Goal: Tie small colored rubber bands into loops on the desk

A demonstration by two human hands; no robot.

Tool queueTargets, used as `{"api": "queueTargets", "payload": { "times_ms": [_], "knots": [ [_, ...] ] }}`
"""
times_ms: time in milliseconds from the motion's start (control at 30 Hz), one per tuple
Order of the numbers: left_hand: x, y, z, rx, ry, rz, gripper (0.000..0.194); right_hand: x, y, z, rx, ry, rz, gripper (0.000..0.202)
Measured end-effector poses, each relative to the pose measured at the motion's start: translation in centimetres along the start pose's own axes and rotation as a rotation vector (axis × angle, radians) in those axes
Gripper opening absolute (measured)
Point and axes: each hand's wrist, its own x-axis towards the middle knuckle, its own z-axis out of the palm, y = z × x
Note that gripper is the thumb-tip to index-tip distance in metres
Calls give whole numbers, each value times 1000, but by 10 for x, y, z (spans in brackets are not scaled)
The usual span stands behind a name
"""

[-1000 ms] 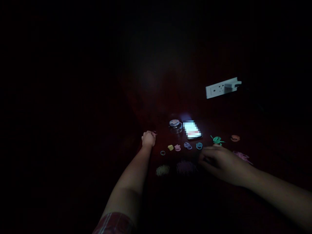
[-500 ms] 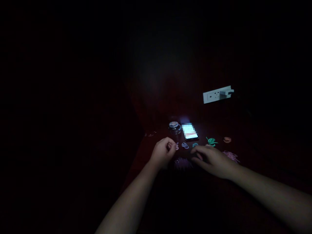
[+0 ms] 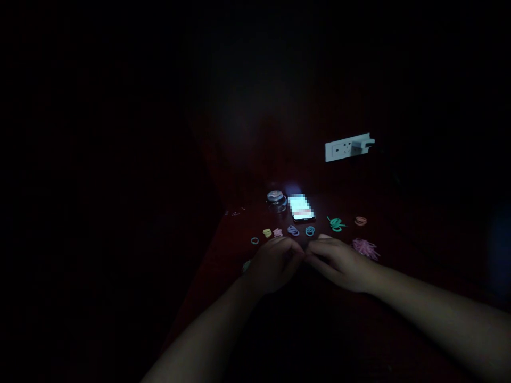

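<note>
In the head view my left hand and my right hand meet at their fingertips, low over the dark red table. Both are pinched closed; anything between the fingers is too small and dark to make out. Just beyond them lie small groups of bands: yellow, pink, purple and blue. Green bands and orange bands are farther right. A larger pink pile sits beside my right hand.
A lit phone lies behind the bands, with a lidded clear jar to its left. One small ring and some pale bits are at the left. A wall socket holds a plug. Surroundings are very dark.
My left hand has moved right and down until its fingertips meet those of my right hand. My right hand has closed to a pinch. The view has shifted slightly, uncovering the yellow bands.
</note>
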Motion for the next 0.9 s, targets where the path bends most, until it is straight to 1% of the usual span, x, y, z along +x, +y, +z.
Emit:
{"api": "queueTargets", "payload": {
  "times_ms": [133, 233, 433, 633, 767, 900],
  "knots": [
    [0, 1, -4, 1, -48, 9, 11, 1, -2, -4, 6, -20, -61, 25],
    [-1, 0, -7, 14, -78, 22, 9, 1, -3, -6, 7, -14, -80, 22],
    [0, 1, -8, 65, -85, 39, 9, 2, -2, -8, -16, 22, -100, 20],
    [2, 5, -8, 50, -82, 63, 4, 1, 0, -10, -17, 58, -95, 10],
    [2, 6, -10, 53, -84, 54, 5, 0, 0, -13, -10, 74, -106, 12],
    [1, 7, -10, 52, -97, 57, 5, 0, 1, -14, -11, 57, -113, 13]
  ]
}}
